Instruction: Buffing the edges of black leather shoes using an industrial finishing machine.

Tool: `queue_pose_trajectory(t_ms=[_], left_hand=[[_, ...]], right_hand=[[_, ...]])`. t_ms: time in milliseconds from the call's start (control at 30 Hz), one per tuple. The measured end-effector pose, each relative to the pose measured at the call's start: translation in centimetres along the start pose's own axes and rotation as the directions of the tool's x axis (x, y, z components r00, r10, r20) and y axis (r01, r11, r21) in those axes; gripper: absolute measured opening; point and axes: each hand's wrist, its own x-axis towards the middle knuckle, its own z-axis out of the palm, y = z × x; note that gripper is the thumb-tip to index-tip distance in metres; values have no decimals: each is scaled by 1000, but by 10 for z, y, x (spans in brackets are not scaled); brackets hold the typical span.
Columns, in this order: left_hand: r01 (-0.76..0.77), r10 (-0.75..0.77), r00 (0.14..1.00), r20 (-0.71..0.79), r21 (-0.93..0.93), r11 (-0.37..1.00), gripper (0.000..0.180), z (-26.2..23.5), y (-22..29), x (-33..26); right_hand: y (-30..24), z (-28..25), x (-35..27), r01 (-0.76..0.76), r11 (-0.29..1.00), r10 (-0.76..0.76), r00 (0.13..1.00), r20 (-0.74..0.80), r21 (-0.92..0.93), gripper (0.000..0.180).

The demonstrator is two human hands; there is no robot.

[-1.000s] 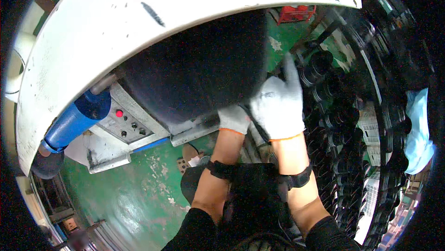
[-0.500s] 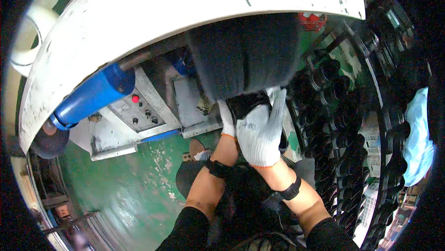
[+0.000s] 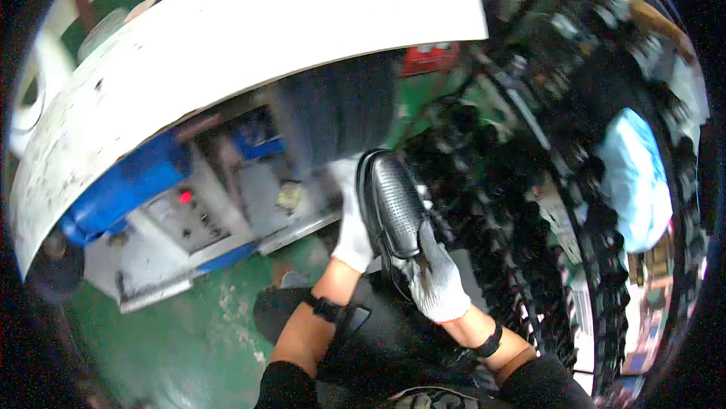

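Between my gloved hands is a black shoe [image 3: 397, 201] with a perforated upper, its toe pointing away from me. My left hand [image 3: 351, 216], in a white knit glove, presses along the shoe's left side; its fingers are partly hidden. My right hand [image 3: 437, 282], gloved alike, grips the heel end, with fingers showing along the right side. A dark edge runs down the shoe's left; I cannot tell if it is the sole or a second shoe. Just beyond my left hand hangs a wide dark grey drum [image 3: 336, 110], blurred, under a white machine hood [image 3: 265, 27].
Left of my hands is a machine panel with a red button [image 3: 185, 197] and a blue cylinder [image 3: 125, 190]. On the right stand racks [image 3: 522, 258] crowded with black shoes. Light blue plastic [image 3: 637, 182] hangs there. A red object [image 3: 429, 59] lies beyond the drum. The floor [image 3: 174, 341] is green.
The shoe has come away from the drum and its perforated top now shows. My view has turned right, and the racks fill more of it. Both hands still hold the shoe.
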Motion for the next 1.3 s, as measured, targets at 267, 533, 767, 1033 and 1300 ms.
queue_pose_trajectory(t_ms=[267, 533, 767, 1033, 1300], left_hand=[[104, -118, 986, 120, 111, 988, 80, -34, -3, 1], [75, -90, 993, 71, 193, 978, 76, -38, -8, 18], [75, -83, 996, 26, 225, 972, 70, -38, -1, 15], [118, -116, 993, -20, 233, 965, 60, -48, -8, 18], [67, -69, 981, -180, -16, 998, 83, -44, 2, 6]], right_hand=[[-160, -23, 55, 554, 775, -567, 822, -54, 305, 34], [-378, -68, 151, 615, 776, -543, 765, -347, 141, 48], [-353, -27, 199, 378, -88, -647, 682, 342, -922, 63], [-255, -19, 200, 30, -743, -398, 784, 477, -669, 47], [-56, -26, 48, 418, 133, 57, 902, 428, -899, 35]])
